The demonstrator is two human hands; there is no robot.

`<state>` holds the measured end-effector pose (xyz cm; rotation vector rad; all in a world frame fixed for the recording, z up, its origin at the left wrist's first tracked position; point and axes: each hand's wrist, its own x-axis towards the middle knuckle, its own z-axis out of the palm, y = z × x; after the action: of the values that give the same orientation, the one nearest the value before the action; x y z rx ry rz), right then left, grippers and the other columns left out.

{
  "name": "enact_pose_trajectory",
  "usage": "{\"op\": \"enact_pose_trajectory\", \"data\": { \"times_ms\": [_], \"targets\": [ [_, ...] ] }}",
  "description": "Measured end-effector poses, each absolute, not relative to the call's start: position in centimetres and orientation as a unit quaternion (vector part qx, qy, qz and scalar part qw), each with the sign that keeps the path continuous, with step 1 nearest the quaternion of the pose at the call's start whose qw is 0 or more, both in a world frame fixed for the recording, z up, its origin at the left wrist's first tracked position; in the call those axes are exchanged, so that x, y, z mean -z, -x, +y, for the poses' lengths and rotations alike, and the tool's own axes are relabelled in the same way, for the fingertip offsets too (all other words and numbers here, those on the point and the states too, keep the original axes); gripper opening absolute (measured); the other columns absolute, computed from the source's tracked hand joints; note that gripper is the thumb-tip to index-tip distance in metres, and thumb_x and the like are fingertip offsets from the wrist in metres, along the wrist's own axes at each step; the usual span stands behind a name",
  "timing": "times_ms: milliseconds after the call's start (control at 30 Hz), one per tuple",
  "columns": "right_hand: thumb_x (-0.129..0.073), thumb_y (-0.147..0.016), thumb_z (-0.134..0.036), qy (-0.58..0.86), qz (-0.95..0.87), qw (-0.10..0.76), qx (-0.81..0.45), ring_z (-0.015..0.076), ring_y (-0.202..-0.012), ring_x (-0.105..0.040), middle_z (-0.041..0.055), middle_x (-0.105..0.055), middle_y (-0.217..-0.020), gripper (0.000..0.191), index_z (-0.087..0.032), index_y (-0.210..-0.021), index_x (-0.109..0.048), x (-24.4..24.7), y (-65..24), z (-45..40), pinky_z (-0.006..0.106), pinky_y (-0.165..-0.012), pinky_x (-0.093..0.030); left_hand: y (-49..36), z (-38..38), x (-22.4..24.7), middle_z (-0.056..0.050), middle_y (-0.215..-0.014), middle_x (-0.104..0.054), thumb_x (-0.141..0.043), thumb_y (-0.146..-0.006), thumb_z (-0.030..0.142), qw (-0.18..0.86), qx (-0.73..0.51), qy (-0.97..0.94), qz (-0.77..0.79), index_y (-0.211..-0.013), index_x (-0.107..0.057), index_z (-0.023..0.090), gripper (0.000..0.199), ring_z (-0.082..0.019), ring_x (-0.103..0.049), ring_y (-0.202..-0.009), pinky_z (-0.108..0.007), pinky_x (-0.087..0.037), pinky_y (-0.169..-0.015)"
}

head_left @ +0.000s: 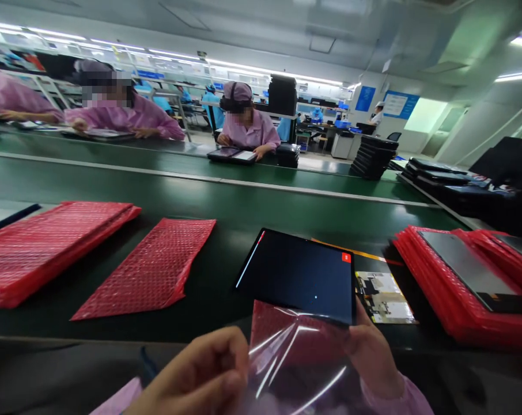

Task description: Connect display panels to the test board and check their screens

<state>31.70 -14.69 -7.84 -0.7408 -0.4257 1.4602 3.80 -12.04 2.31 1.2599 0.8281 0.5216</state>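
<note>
A dark tablet screen (295, 271) is tilted up above the bench, with a red square in its upper right corner and a pale line along its left edge. My right hand (375, 351) grips it by the lower right corner. A clear plastic film (304, 369) spreads from the screen's lower edge toward me, shiny with reflections. At the film's left side, the thumb and fingers of my left hand (209, 369) are closed in a pinch on it. Red bubble wrap (272, 325) shows behind the film.
A red bubble-wrap sleeve (148, 271) lies left of the screen, beside a wrapped stack (49, 248). To the right are a display panel with exposed circuitry (384, 297) and stacked red sleeves (442, 288). Across the green bench (178, 196), co-workers (248, 127) handle devices near black stacks (373, 155).
</note>
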Motion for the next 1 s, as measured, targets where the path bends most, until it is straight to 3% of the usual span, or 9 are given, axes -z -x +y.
{"op": "enact_pose_trajectory", "data": {
  "times_ms": [133,233,333,500,633,867,1000],
  "targets": [
    [-0.068,-0.060,-0.014,0.295,-0.148,0.669,-0.667,0.0248,-0.083,-0.071,-0.0047,-0.073,-0.109,0.057,-0.041,-0.110,-0.068,7.3,-32.0,-15.5,0.043,-0.081,-0.053,-3.7,-10.0,1.1,0.007,-0.045,-0.052,-0.076,-0.067,0.059,0.694,-0.281,-0.481,0.456,-0.090,-0.057,0.020,0.049,-0.008,-0.044,-0.035,-0.018,-0.034,-0.039],
    [-0.068,-0.061,-0.015,0.279,-0.141,0.676,-0.668,0.0275,-0.092,-0.070,-0.0023,-0.073,-0.112,0.054,-0.040,-0.109,-0.069,6.9,-32.0,-16.3,0.048,-0.084,-0.053,-4.4,-9.3,2.2,0.006,-0.045,-0.054,-0.079,-0.060,0.061,0.658,-0.312,-0.468,0.500,-0.099,-0.060,0.018,0.061,-0.012,-0.049,-0.039,-0.022,-0.040,-0.043],
    [-0.069,-0.063,-0.017,0.278,-0.154,0.658,-0.682,0.0296,-0.095,-0.069,0.0011,-0.072,-0.114,0.053,-0.039,-0.111,-0.069,6.6,-32.5,-16.8,0.050,-0.085,-0.053,-4.4,-9.3,2.2,0.004,-0.046,-0.057,-0.080,-0.056,0.061,0.613,-0.369,-0.468,0.519,-0.091,-0.063,0.017,0.058,-0.015,-0.053,-0.047,-0.026,-0.043,-0.052],
    [-0.074,-0.060,-0.016,0.320,-0.154,0.614,-0.705,0.0287,-0.093,-0.070,0.0022,-0.074,-0.108,0.056,-0.035,-0.113,-0.070,5.9,-33.3,-17.9,0.049,-0.095,-0.048,-3.2,-9.4,2.0,0.003,-0.048,-0.057,-0.080,-0.059,0.055,0.579,-0.394,-0.483,0.527,-0.095,-0.070,0.017,0.054,-0.015,-0.053,-0.052,-0.026,-0.044,-0.059],
    [-0.070,-0.062,-0.019,0.355,-0.132,0.635,-0.673,0.0330,-0.111,-0.063,0.0048,-0.069,-0.121,0.057,-0.032,-0.118,-0.068,5.3,-32.9,-19.3,0.048,-0.100,-0.044,-2.8,-9.6,2.9,0.002,-0.051,-0.061,-0.079,-0.061,0.053,0.594,-0.342,-0.502,0.527,-0.093,-0.072,0.017,0.049,-0.016,-0.055,-0.055,-0.027,-0.046,-0.062],
    [-0.076,-0.056,-0.028,0.389,-0.141,0.614,-0.672,0.0373,-0.119,-0.057,0.0017,-0.069,-0.122,0.069,-0.037,-0.123,-0.063,6.1,-33.3,-20.8,0.052,-0.100,-0.044,-3.1,-10.2,4.2,-0.002,-0.057,-0.067,-0.078,-0.065,0.053,0.628,-0.274,-0.530,0.499,-0.087,-0.072,0.016,0.044,-0.016,-0.058,-0.055,-0.025,-0.044,-0.060],
    [-0.074,-0.054,-0.023,0.366,-0.122,0.627,-0.677,0.0368,-0.111,-0.063,0.0042,-0.072,-0.114,0.066,-0.034,-0.118,-0.067,6.6,-33.7,-20.5,0.048,-0.091,-0.050,-2.6,-10.7,3.6,-0.002,-0.057,-0.067,-0.077,-0.066,0.053,0.616,-0.292,-0.550,0.483,-0.085,-0.071,0.017,0.041,-0.016,-0.058,-0.053,-0.025,-0.044,-0.058]
  ]
}}
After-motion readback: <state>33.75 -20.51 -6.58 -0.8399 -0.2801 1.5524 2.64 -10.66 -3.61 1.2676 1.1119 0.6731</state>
